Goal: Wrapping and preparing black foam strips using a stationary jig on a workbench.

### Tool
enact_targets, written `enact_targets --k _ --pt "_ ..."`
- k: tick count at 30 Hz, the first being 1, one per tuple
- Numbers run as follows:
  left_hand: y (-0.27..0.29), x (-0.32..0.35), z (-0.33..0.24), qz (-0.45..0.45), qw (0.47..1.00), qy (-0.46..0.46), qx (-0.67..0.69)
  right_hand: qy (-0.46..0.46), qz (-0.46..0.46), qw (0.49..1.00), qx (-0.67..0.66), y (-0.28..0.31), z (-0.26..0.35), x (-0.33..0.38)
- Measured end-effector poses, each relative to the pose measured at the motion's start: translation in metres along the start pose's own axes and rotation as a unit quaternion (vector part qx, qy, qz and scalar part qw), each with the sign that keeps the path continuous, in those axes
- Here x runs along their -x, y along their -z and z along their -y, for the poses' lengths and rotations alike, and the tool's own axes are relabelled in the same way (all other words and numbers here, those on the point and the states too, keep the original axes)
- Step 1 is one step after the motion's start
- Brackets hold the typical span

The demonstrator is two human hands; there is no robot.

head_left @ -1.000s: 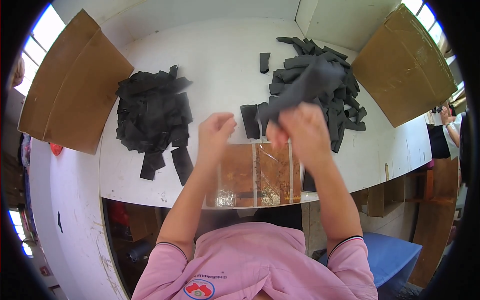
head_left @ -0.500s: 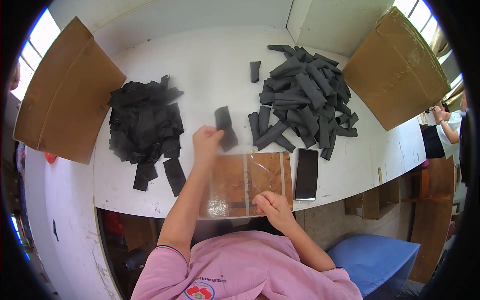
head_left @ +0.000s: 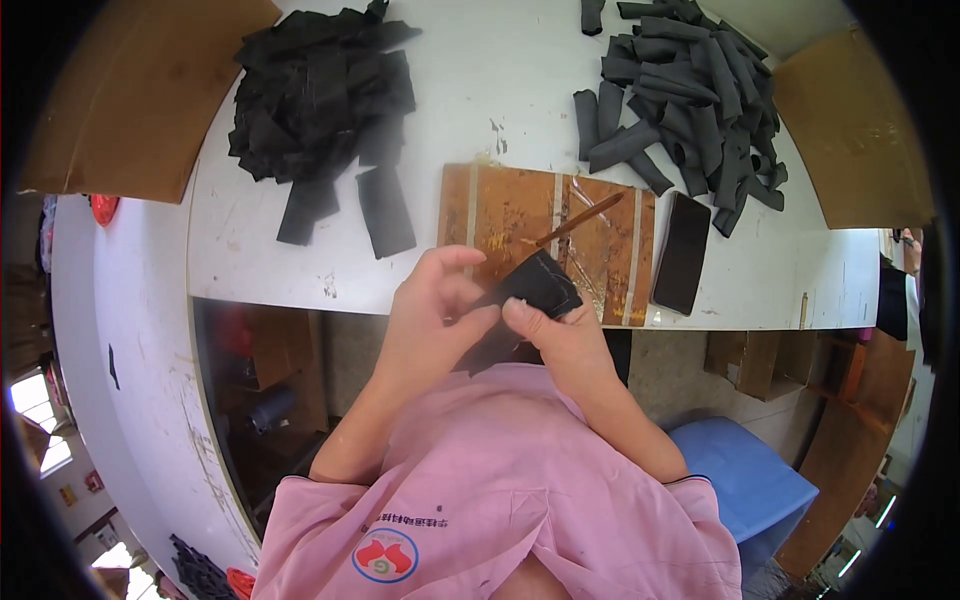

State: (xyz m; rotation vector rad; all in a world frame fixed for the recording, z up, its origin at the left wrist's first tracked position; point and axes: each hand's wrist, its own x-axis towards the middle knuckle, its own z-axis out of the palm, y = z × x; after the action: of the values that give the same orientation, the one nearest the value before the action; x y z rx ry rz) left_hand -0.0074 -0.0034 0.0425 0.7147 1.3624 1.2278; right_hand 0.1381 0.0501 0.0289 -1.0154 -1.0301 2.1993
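Observation:
A small black fabric piece (head_left: pixel 538 284) is stretched between my two hands, just over the table's front edge. My right hand (head_left: pixel 572 345) pinches its right end, thumb on top. At its left part, my left hand (head_left: pixel 435 315) grips the fabric with the thumb against it and the index finger raised. Beyond the fabric's upper edge, a thin brown stick (head_left: pixel 585 218) slants over the brown board (head_left: pixel 510 195); I cannot tell whether a hand holds it. The board has pale stripes and clear tape on it.
A heap of flat black fabric pieces (head_left: pixel 310 95) lies at far left, a heap of dark rolled tubes (head_left: pixel 690 85) at far right. A black phone (head_left: pixel 682 252) lies right of the board. Cardboard boxes (head_left: pixel 130 100) (head_left: pixel 855 130) flank the white table (head_left: pixel 300 270).
My left hand has brought the black fabric piece from beyond the board back toward me. My right hand has risen from the board and now grips it too. The view has tilted downward.

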Motion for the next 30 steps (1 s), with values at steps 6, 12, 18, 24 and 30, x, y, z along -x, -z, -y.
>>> enact_targets --k 6,12,18,24,30 --pt "0.005 0.023 0.024 0.003 0.967 0.028 0.255 -0.045 -0.059 0.967 -0.243 0.008 -0.017 0.006" --pt "0.002 0.039 0.036 0.050 0.966 0.054 0.248 -0.038 -0.061 0.965 -0.253 0.014 -0.025 0.013" --pt "-0.004 0.047 0.040 0.047 0.969 0.060 0.236 -0.035 -0.054 0.968 -0.244 0.019 -0.032 0.018" --pt "-0.007 0.057 0.045 0.020 0.965 0.074 0.252 -0.033 -0.054 0.969 -0.239 0.021 -0.040 0.023" --pt "-0.008 0.062 0.054 0.014 0.964 0.077 0.256 -0.036 -0.051 0.973 -0.224 0.025 -0.045 0.027"
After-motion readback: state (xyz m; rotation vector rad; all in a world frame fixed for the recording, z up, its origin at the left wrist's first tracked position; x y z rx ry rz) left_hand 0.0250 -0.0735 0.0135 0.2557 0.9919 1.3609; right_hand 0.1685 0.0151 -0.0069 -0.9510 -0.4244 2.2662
